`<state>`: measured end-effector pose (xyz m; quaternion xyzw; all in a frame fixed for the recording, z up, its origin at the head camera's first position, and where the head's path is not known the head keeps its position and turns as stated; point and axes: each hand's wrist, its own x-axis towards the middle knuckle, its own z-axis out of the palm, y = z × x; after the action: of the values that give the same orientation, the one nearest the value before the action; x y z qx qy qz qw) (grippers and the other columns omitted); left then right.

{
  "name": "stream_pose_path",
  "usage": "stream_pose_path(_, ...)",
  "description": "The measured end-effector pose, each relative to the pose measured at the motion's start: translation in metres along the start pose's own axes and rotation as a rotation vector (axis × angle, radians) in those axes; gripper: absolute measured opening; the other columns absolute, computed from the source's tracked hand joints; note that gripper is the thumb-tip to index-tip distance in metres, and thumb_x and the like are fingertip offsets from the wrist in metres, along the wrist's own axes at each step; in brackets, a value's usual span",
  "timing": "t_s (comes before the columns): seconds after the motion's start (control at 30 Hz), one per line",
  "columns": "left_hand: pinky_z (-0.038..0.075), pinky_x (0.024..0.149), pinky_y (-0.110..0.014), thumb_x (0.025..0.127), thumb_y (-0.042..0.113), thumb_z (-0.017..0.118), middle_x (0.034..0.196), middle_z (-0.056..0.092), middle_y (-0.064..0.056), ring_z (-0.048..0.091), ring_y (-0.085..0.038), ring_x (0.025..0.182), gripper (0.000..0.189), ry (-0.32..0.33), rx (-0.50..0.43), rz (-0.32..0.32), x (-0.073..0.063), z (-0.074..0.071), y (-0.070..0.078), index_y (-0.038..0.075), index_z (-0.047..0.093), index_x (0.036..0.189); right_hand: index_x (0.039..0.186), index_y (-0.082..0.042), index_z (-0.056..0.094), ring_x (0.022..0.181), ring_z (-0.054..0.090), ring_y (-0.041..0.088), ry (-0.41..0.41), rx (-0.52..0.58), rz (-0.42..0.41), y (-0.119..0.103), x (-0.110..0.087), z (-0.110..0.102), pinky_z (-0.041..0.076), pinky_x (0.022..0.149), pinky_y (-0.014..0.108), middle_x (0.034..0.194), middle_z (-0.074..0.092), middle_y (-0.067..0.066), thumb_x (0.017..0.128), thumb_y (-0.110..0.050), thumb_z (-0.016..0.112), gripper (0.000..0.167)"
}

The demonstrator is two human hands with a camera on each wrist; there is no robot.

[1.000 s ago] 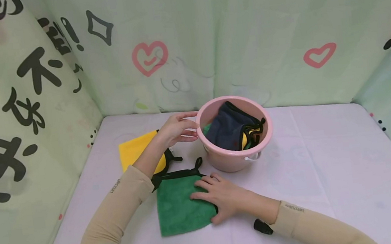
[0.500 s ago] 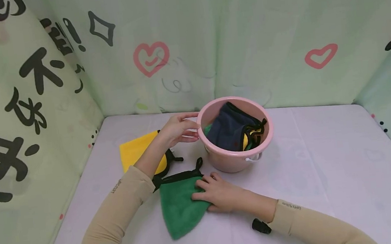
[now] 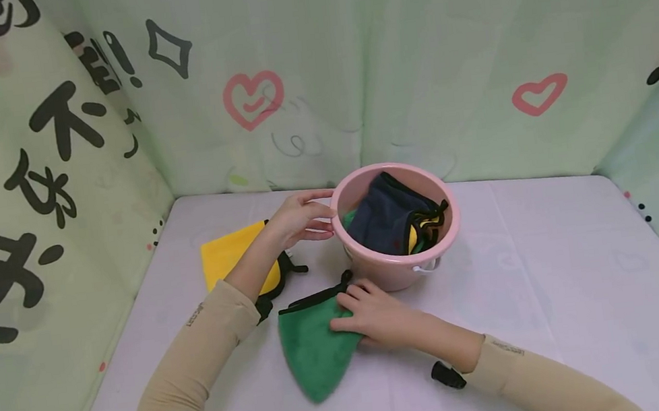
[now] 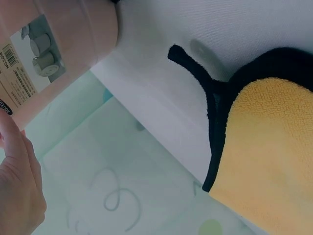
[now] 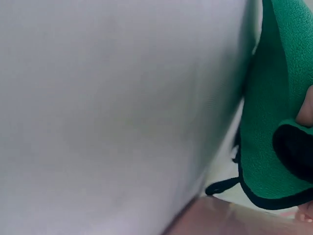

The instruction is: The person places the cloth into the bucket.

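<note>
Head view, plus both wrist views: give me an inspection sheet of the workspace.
Surface: pale table, flat where visible.
Job's things: green cloth, gripped; yellow cloth, on the table, partly behind the left arm; pink bucket, upright, holding several cloths, dark blue cloth on top.
Clutter: small black object beside the right sleeve, unidentified.
Hands: left hand touches the bucket; right hand grips the green cloth.
Cables: nothing seen.
Surroundings: pale green curtains, printed hearts and characters.

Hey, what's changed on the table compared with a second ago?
The right hand has gripped the green cloth and drawn it slightly rightward, its flat square now gathered to a point. The left hand, pink bucket and yellow cloth stayed put.
</note>
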<state>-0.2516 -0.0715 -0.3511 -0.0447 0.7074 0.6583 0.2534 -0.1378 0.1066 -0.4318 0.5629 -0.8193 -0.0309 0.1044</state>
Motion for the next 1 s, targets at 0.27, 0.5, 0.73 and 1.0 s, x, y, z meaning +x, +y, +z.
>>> stream_pose_path(0.27,0.055,0.072,-0.034,0.085,0.013,0.064,0.108,0.061,-0.014,0.066,-0.024,0.078,0.045,0.001,0.012,0.01,0.001,0.0,-0.001,0.017,0.052,0.128,0.105,-0.03,0.05,0.088,0.046,0.02,0.125,-0.102,-0.051,0.0,-0.004,-0.022,0.039,0.082,0.037,0.099,0.05,0.002,0.072,-0.037,0.075,0.042)
stream_pose_path(0.5,0.056,0.072,-0.035,0.085,0.013,0.064,0.108,0.061,-0.014,0.065,-0.024,0.077,0.044,-0.006,0.007,0.011,0.001,-0.001,-0.001,0.017,0.052,0.128,0.098,-0.028,0.048,0.084,0.048,0.021,0.291,-0.148,-0.075,0.006,-0.005,-0.047,0.042,0.078,0.035,0.094,0.051,0.003,0.074,-0.025,0.073,0.035)
stream_pose_path(0.73,0.055,0.072,-0.035,0.086,0.013,0.063,0.109,0.06,-0.015,0.065,-0.023,0.076,0.045,-0.029,0.009,0.03,0.0,-0.003,-0.002,0.016,0.051,0.129,0.097,-0.024,0.05,0.08,0.05,0.023,0.413,-0.165,-0.072,0.022,-0.003,-0.076,0.044,0.077,0.036,0.091,0.052,0.005,0.076,-0.013,0.069,0.031)
stream_pose_path(1.0,0.054,0.077,-0.033,0.086,0.014,0.063,0.111,0.061,-0.012,0.065,-0.023,0.084,0.044,-0.044,0.02,0.03,0.0,-0.004,-0.001,0.016,0.051,0.129,0.095,-0.018,0.053,0.079,0.05,0.029,0.501,-0.165,0.016,0.049,-0.004,-0.103,0.044,0.073,0.043,0.089,0.052,0.01,0.066,-0.003,0.072,0.038)
